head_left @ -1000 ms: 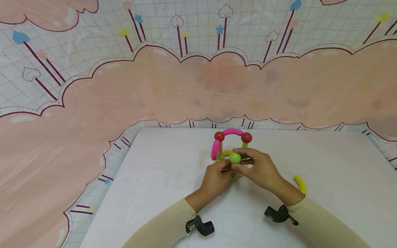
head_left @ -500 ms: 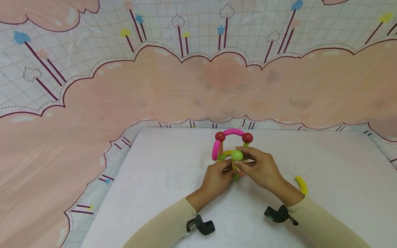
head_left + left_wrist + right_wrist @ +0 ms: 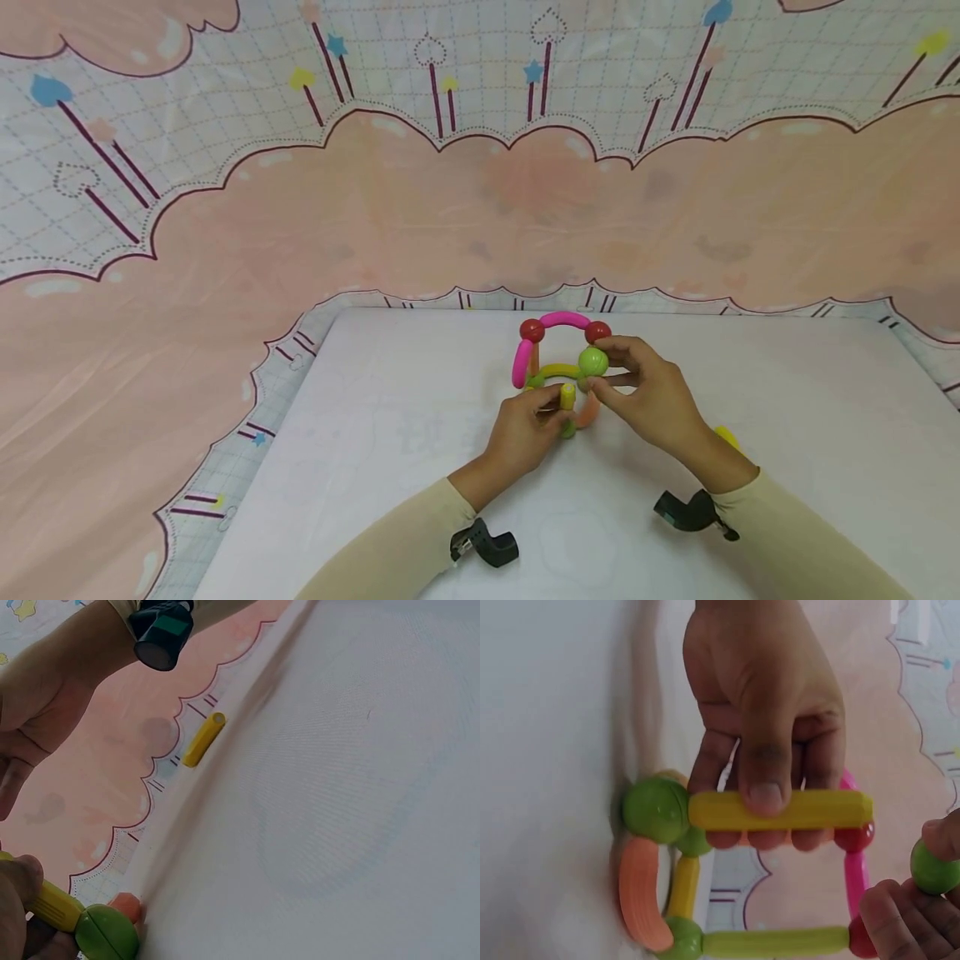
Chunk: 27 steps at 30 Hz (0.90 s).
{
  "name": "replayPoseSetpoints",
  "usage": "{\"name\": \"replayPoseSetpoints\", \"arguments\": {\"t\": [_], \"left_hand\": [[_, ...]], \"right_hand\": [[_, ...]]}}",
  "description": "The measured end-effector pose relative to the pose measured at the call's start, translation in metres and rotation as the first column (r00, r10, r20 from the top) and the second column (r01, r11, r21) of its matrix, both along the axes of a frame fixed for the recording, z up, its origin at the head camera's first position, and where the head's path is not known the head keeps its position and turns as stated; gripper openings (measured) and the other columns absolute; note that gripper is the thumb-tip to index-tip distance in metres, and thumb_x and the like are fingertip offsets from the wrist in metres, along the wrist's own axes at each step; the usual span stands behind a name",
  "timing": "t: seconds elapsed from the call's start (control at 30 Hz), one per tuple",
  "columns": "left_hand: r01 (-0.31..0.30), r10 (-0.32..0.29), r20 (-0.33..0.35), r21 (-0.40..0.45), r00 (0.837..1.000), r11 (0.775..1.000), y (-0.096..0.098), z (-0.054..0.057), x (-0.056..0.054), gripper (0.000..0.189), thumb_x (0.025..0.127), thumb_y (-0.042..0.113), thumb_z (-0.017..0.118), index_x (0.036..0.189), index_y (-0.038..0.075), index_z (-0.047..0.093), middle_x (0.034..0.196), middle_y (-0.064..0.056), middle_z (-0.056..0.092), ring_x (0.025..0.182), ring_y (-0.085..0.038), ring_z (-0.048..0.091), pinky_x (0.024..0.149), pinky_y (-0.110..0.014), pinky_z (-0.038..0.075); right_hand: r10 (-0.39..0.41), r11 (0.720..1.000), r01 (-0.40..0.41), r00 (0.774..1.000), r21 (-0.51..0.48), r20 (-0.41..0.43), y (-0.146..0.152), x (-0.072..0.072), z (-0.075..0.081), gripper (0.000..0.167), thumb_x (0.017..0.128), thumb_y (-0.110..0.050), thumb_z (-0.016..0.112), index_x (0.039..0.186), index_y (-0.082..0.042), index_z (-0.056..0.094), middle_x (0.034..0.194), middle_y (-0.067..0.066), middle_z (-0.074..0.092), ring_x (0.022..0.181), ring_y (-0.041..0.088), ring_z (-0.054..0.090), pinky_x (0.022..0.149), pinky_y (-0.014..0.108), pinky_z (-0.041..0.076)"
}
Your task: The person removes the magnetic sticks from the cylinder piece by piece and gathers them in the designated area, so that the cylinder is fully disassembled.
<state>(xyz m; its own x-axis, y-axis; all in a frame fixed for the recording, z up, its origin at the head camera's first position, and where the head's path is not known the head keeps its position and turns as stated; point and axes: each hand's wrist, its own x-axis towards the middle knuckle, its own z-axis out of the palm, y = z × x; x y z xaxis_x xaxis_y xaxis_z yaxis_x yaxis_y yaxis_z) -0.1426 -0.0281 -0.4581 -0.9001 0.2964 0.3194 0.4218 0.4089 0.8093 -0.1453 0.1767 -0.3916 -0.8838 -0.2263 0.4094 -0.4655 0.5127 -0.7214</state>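
Note:
My left hand (image 3: 522,429) grips a yellow stick (image 3: 780,810) between thumb and fingers. The stick stands upright from a green ball (image 3: 656,810) low on a frame of balls and sticks, and its upper end is bare. Up and to the right, my right hand (image 3: 651,398) pinches a loose green ball (image 3: 593,362), apart from the stick. Behind the hands, the frame has two red balls (image 3: 532,330) joined by a pink curved stick (image 3: 564,318). Another pink stick (image 3: 521,363) hangs at the left. A light green stick (image 3: 776,941) and an orange curved stick (image 3: 641,892) show in the right wrist view.
A yellow curved piece (image 3: 204,740) lies on the white tabletop (image 3: 360,417), partly hidden by my right wrist in the head view. Behind the table hangs a patterned pink and white cloth (image 3: 465,217). Black cameras (image 3: 484,543) sit on both wrists.
My right hand has lifted the green ball off the yellow stick's upper end and moved it up and right. The left hand stays in place, holding the stick.

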Motion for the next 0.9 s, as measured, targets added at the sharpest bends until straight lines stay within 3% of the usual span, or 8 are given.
{"name": "replayPoseSetpoints", "arguments": {"t": [0.17,0.3,0.5,0.7,0.9], "left_hand": [[0.005,-0.005,0.013,0.008,1.0,1.0,0.0,0.0,0.0,0.037,0.093,0.008,0.079,0.128,0.001,0.072,0.116,-0.013,0.078,0.108,-0.022,0.076,0.089,-0.017,0.057],[0.008,-0.008,0.013,0.001,1.0,1.0,-0.001,0.001,0.001,0.038,0.093,0.008,0.079,0.129,0.0,0.071,0.117,-0.013,0.077,0.108,-0.023,0.076,0.089,-0.018,0.058],[0.014,-0.014,0.009,0.003,1.0,1.0,-0.001,0.002,0.002,0.04,0.092,0.009,0.079,0.13,0.0,0.071,0.115,-0.013,0.078,0.108,-0.024,0.076,0.089,-0.017,0.057],[0.019,-0.019,-0.009,0.006,1.0,1.0,-0.001,0.001,0.002,0.04,0.092,0.009,0.08,0.13,0.001,0.071,0.115,-0.013,0.078,0.108,-0.023,0.076,0.089,-0.016,0.057],[0.016,-0.016,-0.007,0.008,1.0,1.0,0.0,0.0,0.001,0.039,0.092,0.008,0.079,0.129,0.0,0.071,0.115,-0.014,0.078,0.107,-0.024,0.076,0.087,-0.015,0.057]], "right_hand": [[-0.039,0.999,0.041,0.998,0.023,-0.053,0.015,-0.004,0.004,0.047,0.086,-0.002,0.084,0.127,-0.001,0.061,0.116,0.016,0.077,0.101,0.031,0.076,0.082,0.013,0.057],[-0.094,0.995,0.096,0.995,0.039,-0.034,0.025,-0.006,0.01,0.043,0.088,-0.009,0.084,0.126,-0.004,0.064,0.113,0.013,0.077,0.1,0.032,0.077,0.085,0.005,0.051],[-0.175,0.981,0.176,0.984,0.076,-0.027,0.04,-0.012,0.018,0.045,0.09,-0.013,0.084,0.129,-0.004,0.065,0.113,0.013,0.073,0.104,0.034,0.072,0.087,0.004,0.041],[-0.224,0.973,0.221,0.974,0.071,0.037,0.055,-0.025,0.021,0.05,0.094,-0.014,0.079,0.137,-0.002,0.059,0.12,0.018,0.068,0.105,0.036,0.069,0.079,-0.002,0.041],[-0.262,0.963,0.254,0.962,0.092,0.078,0.065,-0.04,0.018,0.052,0.097,-0.021,0.077,0.141,0.0,0.057,0.125,0.022,0.067,0.112,0.038,0.066,0.082,-0.001,0.041]]}}
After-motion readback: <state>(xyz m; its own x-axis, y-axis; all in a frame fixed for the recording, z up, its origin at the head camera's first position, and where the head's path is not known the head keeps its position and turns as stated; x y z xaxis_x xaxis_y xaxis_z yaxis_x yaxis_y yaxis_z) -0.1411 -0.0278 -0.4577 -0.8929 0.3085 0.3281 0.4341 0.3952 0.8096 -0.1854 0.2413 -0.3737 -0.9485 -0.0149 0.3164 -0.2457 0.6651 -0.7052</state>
